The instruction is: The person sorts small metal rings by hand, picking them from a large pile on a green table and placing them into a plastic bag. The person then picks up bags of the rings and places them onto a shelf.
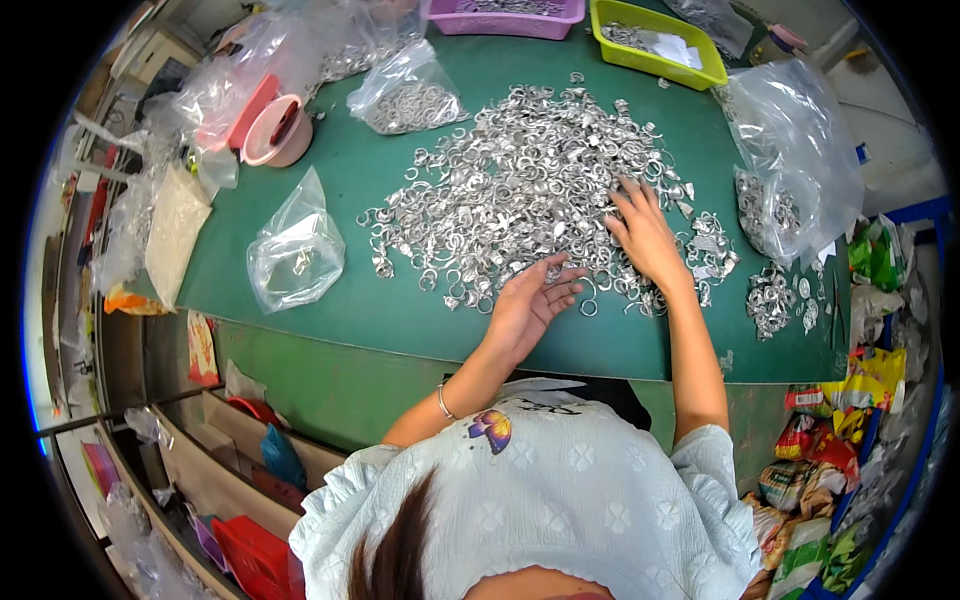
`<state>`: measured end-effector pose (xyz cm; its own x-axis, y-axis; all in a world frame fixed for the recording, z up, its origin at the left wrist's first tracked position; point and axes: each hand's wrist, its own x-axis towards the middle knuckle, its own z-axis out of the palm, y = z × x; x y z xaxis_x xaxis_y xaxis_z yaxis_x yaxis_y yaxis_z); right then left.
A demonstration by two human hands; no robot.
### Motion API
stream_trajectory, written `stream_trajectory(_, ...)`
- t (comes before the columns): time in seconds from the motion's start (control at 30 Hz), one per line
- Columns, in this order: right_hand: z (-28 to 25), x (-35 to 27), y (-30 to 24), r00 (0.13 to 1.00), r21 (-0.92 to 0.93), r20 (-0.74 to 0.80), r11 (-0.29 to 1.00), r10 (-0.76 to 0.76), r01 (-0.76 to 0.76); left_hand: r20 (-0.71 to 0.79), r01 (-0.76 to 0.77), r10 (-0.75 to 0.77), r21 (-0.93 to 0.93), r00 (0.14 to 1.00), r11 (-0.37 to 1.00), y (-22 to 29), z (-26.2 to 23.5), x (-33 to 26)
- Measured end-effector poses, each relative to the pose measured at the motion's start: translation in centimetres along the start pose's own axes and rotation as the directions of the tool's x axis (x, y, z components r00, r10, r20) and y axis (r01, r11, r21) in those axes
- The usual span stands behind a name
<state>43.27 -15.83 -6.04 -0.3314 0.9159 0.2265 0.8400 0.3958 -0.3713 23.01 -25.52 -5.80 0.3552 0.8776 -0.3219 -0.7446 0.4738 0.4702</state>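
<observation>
A wide heap of silver-coloured metal rings (530, 170) is spread over the green tabletop (385, 315). At the heap's near edge, my left hand (532, 303) is turned partly palm up, its fingers loosely bent and apart; I see nothing held in it. One loose ring (588, 299) lies just right of its fingertips. My right hand (645, 232) rests on the heap's right side, palm down with fingers spread, its fingertips among the rings. Right of its wrist is a smaller cluster of silver pieces (710, 245).
A clear bag (298, 262) lies at left, near a pink bowl (277, 130). Farther back are a bag of rings (410, 100), a purple tray (500, 24) and a yellow-green tray (708, 70). At right, a large plastic bag (795, 130) lies beyond a small ring pile (770, 300) and dark tweezers (836, 315).
</observation>
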Motion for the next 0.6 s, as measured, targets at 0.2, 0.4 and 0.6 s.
stream_trajectory(0.2,-1.6,-3.4,-2.4,0.994,0.059,-0.081,0.995,0.079,-0.074,-0.08,-0.058,0.074,0.188,0.994,0.98,1.3,-1.5,-2.5)
stream_trajectory(0.4,0.9,-2.9,-7.6,0.991,0.077,-0.064,0.99,-0.116,0.121,-0.132,-0.155,0.208,0.329,0.969,0.932,0.7,-2.7,-3.4)
stream_trajectory(0.6,1.1,-4.0,-5.1,0.992,-0.154,-0.033,0.981,-0.123,0.116,0.264,-0.354,0.524,0.932,0.81,0.079,1.9,-4.0,-4.6)
